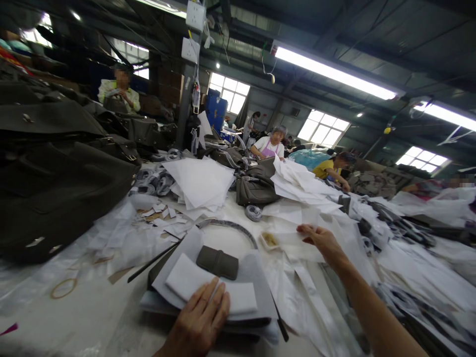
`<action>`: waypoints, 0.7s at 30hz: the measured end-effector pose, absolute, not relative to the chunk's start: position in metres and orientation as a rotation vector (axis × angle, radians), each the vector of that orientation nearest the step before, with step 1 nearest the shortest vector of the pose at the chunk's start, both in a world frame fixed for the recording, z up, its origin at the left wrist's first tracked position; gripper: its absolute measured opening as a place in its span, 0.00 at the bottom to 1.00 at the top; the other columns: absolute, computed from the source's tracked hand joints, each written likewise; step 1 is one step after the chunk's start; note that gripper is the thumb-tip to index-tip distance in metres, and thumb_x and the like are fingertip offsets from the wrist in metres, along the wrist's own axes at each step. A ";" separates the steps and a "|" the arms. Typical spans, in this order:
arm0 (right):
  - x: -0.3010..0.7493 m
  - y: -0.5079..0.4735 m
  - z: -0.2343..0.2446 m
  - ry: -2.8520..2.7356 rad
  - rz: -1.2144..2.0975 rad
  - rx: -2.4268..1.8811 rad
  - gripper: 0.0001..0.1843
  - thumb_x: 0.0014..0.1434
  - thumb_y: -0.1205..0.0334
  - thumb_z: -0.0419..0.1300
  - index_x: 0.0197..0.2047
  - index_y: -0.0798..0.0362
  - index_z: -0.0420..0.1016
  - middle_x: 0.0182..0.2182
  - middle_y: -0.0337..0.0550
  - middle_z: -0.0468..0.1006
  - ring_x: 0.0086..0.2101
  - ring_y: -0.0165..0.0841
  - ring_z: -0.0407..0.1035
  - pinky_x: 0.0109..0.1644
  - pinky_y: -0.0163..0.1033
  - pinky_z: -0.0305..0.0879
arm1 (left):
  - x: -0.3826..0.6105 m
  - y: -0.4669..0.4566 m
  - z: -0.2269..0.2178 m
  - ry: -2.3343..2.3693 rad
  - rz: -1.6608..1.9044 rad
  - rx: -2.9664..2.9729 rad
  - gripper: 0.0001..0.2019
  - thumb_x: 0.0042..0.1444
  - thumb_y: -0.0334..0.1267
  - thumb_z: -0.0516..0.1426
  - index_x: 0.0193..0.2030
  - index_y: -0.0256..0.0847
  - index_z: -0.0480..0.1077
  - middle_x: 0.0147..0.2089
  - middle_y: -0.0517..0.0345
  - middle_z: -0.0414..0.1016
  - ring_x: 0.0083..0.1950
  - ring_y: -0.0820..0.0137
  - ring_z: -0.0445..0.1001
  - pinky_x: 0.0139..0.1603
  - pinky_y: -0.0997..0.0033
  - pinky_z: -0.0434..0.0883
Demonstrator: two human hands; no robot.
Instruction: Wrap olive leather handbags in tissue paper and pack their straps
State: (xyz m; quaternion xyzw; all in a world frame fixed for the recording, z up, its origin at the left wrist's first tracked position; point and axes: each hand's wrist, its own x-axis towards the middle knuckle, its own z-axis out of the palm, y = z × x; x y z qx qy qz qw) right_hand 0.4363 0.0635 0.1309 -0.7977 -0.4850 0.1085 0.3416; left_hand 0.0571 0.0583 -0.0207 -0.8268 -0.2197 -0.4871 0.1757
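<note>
My left hand [204, 315] lies flat with fingers stretched out on a folded white padding sheet [178, 280]. This sheet rests on a dark bag [158, 272] that is lying down, with grey-white tissue paper [256, 277] over it. Just beyond my fingertips, a small dark pouch-like piece [217, 263] sits on the layers. The bag's wrapped handle [230, 224] arches away from me. My right hand [322, 243] reaches out to the right, its thumb and fingers pinched at the edge of a thin translucent white sheet [297, 245], next to a small white tray [268, 241].
Dark bags [67, 188] are heaped at the left. White paper stacks [203, 183] and a coiled wrapped strap [253, 213] lie farther back. Plastic sheets [312, 297] cover the right side. A rubber band [64, 288] is on the table [92, 322]. Several people work beyond.
</note>
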 end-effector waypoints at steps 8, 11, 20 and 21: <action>0.366 0.005 0.218 -1.221 0.621 -1.707 0.34 0.53 0.32 0.60 0.43 0.57 0.78 0.27 0.46 0.78 0.19 0.27 0.63 0.19 0.33 0.59 | 0.056 0.054 -0.018 -0.640 -1.334 -2.358 0.18 0.70 0.31 0.42 0.51 0.38 0.71 0.52 0.51 0.76 0.59 0.64 0.71 0.64 0.62 0.62; 0.331 -0.030 0.236 -1.315 0.840 -1.769 0.32 0.57 0.32 0.57 0.44 0.55 0.77 0.20 0.40 0.73 0.15 0.24 0.55 0.16 0.31 0.48 | 0.054 0.053 -0.016 -0.636 -1.273 -2.375 0.17 0.70 0.30 0.42 0.52 0.37 0.71 0.52 0.50 0.76 0.59 0.63 0.71 0.63 0.61 0.63; 0.194 -0.090 0.216 -1.193 1.865 -1.396 0.27 0.56 0.36 0.62 0.42 0.53 0.72 0.14 0.29 0.63 0.13 0.18 0.47 0.17 0.28 0.40 | 0.050 0.051 -0.016 -0.631 -1.156 -2.452 0.14 0.69 0.32 0.45 0.52 0.34 0.69 0.53 0.46 0.75 0.58 0.60 0.72 0.59 0.59 0.67; 0.186 -0.083 0.211 -1.183 1.854 -1.365 0.27 0.56 0.36 0.62 0.42 0.53 0.71 0.14 0.28 0.63 0.13 0.19 0.47 0.17 0.28 0.40 | 0.050 0.050 -0.016 -0.634 -1.167 -2.454 0.14 0.69 0.33 0.45 0.52 0.34 0.69 0.52 0.46 0.76 0.58 0.60 0.72 0.59 0.58 0.67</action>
